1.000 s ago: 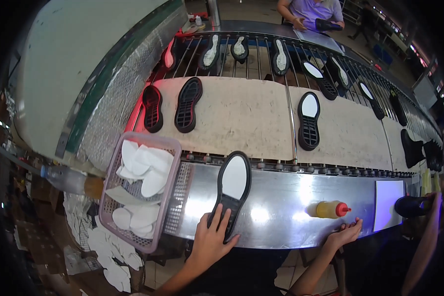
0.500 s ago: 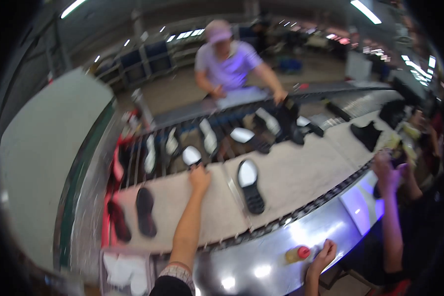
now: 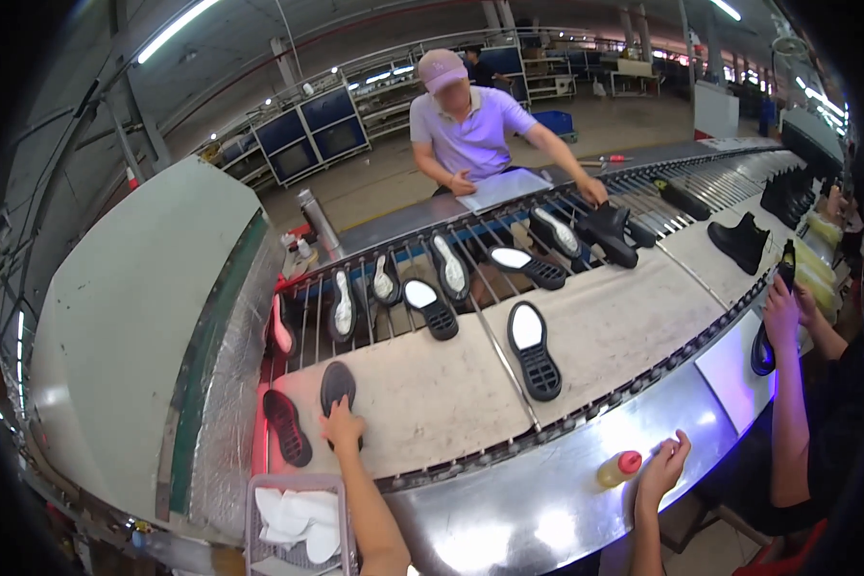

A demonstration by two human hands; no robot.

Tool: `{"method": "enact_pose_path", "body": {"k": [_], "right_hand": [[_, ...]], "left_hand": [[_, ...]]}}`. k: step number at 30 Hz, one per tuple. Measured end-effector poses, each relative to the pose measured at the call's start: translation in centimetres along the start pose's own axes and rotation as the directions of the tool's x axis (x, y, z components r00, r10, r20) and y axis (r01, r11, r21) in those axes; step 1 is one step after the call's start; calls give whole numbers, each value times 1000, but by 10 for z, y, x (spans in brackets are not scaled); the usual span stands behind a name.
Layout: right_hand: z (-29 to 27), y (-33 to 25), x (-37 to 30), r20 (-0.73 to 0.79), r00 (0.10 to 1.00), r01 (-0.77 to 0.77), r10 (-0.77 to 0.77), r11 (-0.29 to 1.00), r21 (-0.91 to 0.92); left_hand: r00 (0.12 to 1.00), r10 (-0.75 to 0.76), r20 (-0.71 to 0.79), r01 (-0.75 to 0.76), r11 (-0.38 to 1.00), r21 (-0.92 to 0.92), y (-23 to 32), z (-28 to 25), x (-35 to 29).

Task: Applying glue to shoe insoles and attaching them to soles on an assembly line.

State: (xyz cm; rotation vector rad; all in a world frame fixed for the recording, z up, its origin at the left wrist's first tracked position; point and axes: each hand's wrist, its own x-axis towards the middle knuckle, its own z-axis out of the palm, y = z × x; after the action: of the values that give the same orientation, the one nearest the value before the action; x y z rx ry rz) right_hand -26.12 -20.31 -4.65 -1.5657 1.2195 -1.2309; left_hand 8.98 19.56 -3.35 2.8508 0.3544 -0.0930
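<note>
On the conveyor belt, a black shoe sole (image 3: 337, 382) lies near the left end, with my left hand (image 3: 342, 423) closed over its nearer part. Beside it on the left is a dark sole (image 3: 286, 429) lit reddish. My right hand (image 3: 664, 468) holds nothing, its fingers loosely curled and apart above the metal table. Close to its left sits a squeeze bottle (image 3: 618, 468) with yellowish contents and a red cap. Another black sole with a white insert (image 3: 536, 350) lies farther right on the belt.
Several soles, such as one with a white insert (image 3: 430, 307), rest along the far rollers. A plastic basket (image 3: 252, 523) of white inserts stands at lower left, by a pale machine hood (image 3: 134, 336). Across the belt a person (image 3: 470, 130) touches a black boot (image 3: 609, 235); another person's hands (image 3: 783, 312) work at right.
My left hand has left the white-insert sole at the rollers and come nearer onto the black sole. My view has shifted. My right hand stays by the bottle.
</note>
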Motion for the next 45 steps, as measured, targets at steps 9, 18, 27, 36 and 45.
{"method": "enact_pose_path", "body": {"k": [9, 18, 27, 36, 45], "right_hand": [[17, 19, 4, 269, 963, -86, 33, 978, 189], [-21, 8, 37, 333, 941, 50, -63, 998, 48], [-56, -5, 68, 761, 644, -595, 76, 675, 436], [-83, 12, 37, 932, 333, -919, 145, 273, 286], [-90, -29, -12, 916, 156, -854, 369, -416, 313]], "left_hand": [[958, 285, 38, -255, 903, -347, 21, -35, -161], [866, 467, -178, -485, 698, -527, -21, -52, -403], [914, -269, -304, 309, 947, 91, -192, -145, -370], [954, -300, -11, 297, 939, 174, -217, -135, -333], [944, -112, -310, 102, 994, -50, -174, -134, -371]]}}
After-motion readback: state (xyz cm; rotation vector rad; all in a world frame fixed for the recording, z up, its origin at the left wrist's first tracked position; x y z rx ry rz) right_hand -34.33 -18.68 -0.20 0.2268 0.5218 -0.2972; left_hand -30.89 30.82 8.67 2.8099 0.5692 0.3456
